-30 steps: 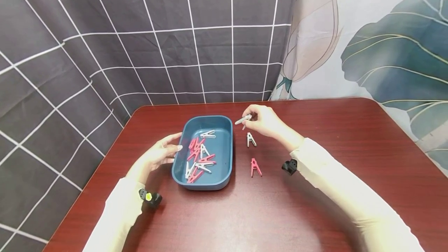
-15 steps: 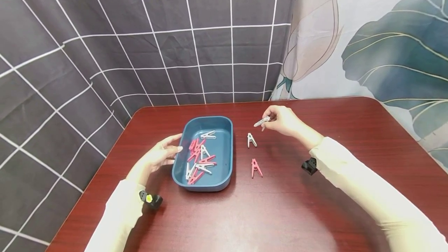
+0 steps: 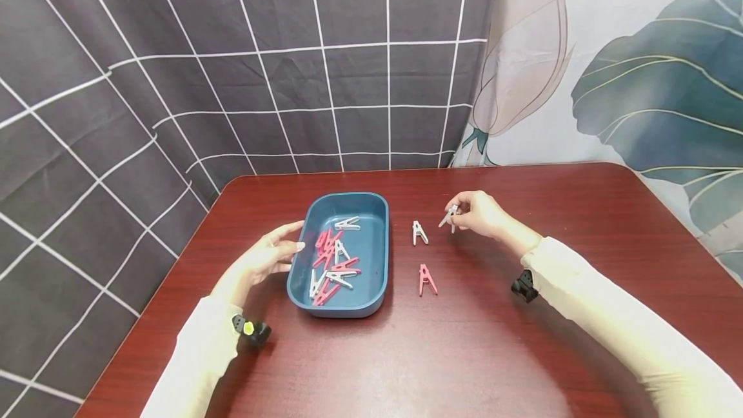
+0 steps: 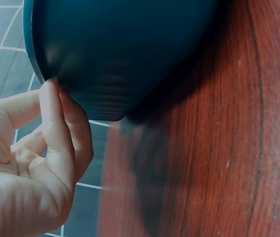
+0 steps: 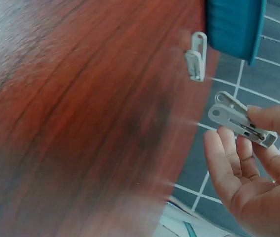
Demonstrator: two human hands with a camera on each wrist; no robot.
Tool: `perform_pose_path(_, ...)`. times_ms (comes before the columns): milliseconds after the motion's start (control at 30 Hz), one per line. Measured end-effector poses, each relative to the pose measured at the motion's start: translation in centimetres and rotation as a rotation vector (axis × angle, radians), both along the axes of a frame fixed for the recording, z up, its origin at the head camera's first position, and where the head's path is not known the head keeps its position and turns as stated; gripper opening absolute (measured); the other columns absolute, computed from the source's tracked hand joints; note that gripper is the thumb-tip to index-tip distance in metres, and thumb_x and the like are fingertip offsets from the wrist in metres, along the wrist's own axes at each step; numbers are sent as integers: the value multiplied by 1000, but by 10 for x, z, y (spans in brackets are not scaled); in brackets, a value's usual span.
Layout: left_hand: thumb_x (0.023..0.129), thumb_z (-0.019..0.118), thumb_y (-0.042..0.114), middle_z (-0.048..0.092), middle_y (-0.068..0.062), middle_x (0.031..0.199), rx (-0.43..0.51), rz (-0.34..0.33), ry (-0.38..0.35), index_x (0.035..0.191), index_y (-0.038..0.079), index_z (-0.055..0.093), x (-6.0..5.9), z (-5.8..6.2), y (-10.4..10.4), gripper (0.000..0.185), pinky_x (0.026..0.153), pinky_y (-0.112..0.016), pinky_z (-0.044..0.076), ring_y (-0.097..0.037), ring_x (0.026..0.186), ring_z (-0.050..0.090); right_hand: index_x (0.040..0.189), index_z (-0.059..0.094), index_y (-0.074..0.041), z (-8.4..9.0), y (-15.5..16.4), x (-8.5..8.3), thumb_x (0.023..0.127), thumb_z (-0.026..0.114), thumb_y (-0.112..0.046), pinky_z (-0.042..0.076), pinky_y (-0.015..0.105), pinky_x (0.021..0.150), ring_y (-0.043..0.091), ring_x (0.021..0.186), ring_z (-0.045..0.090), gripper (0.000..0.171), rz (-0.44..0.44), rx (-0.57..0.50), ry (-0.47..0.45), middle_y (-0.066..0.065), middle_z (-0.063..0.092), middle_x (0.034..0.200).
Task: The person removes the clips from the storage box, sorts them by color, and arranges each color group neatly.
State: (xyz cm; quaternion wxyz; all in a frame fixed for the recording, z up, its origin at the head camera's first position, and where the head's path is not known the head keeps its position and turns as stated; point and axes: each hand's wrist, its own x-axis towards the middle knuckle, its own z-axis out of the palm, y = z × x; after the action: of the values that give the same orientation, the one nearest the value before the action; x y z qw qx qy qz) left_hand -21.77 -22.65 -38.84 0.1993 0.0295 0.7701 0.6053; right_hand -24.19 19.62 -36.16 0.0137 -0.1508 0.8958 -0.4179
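Note:
A blue plastic bin [image 3: 376, 276] stands on the table with several pink and white clothespins in it, among them a white clothespin [image 3: 347, 224] near its far end. My left hand [image 3: 268, 255] grips the bin's left rim with thumb and fingertips; in the left wrist view the fingers [image 4: 56, 128] meet at the rim. To the bin's right, my right hand [image 3: 478, 213] pinches a white clothespin [image 5: 238, 121] by one end, its two legs pointing away from the fingers. Another white clothespin [image 3: 420, 233] lies between bin and right hand, a pink clothespin [image 3: 427, 280] nearer the front.
The dark red wooden table [image 3: 464, 353] runs back to a grey gridded curtain [image 3: 261, 82]. A floral cloth [image 3: 609, 82] hangs at the right. Each wrist wears a small black camera, such as the right wrist camera [image 3: 525, 286].
My right hand has moved right, away from the bin, then lowered toward the table, with the white clothespin in its fingers. The left hand and bin stay where they were.

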Motion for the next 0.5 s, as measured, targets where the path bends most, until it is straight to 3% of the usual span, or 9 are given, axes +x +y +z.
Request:
perform_pose_path(167, 93, 57, 11, 67, 2, 100, 15, -4, -1, 150, 12, 26, 0, 0, 0, 64, 74, -28, 56, -12, 83, 67, 101, 63, 11, -11, 0, -3, 78, 62, 3, 51, 20, 55, 7, 59, 54, 25, 4, 16, -33, 5, 58, 69)
perform_pose_path(333, 94, 57, 11, 67, 2, 99, 16, -7, 1, 150, 12, 27, -1, 0, 0, 64, 74, -29, 56, -12, 83, 67, 109, 54, 16, -19, -2, -5, 80, 62, 5, 55, 24, 59, 7, 63, 54, 32, 11, -105, -145, 6, 55, 75)
perform_pose_path(500, 94, 57, 11, 67, 0, 101, 18, -8, -4, 150, 13, 27, -1, 0, -1, 64, 75, -28, 56, -13, 83, 67, 108, 47, 16, -25, -4, -9, 82, 62, 6, 56, 25, 62, 6, 64, 58, 31, 6, -218, -260, 5, 57, 78)
